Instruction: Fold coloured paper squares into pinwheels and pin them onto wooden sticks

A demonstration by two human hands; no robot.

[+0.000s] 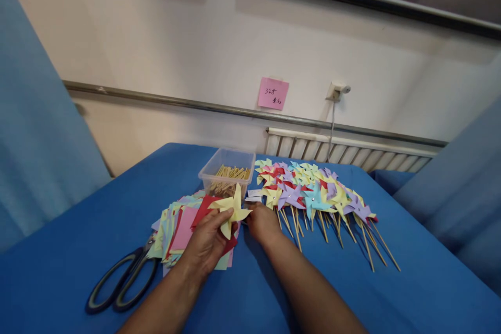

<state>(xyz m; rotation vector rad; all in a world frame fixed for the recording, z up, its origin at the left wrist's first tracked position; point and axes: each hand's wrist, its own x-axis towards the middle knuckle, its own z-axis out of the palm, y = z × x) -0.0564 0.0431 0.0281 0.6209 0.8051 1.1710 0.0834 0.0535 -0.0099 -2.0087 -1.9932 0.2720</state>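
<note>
A pale yellow paper pinwheel (pixel 236 203) is pinched in my left hand (pixel 209 242), its blades folded and pointing outward; no stick shows on it. Below that hand spreads a stack of coloured paper squares (pixel 183 229), pink, red, green and yellow. My right hand (pixel 261 222) reaches to the right of the pinwheel, beside small white labelled packets (pixel 254 194). Its fingers are curled down and mostly hidden, so I cannot tell what they touch or hold.
Behind my hands stands a clear plastic box (pixel 227 159) of short wooden sticks. Finished pinwheels on sticks (pixel 313 198) lie in a pile at the right. Large scissors (pixel 129 276) rest at the left on the blue tablecloth (pixel 58 276). A radiator (pixel 348 151) lines the wall.
</note>
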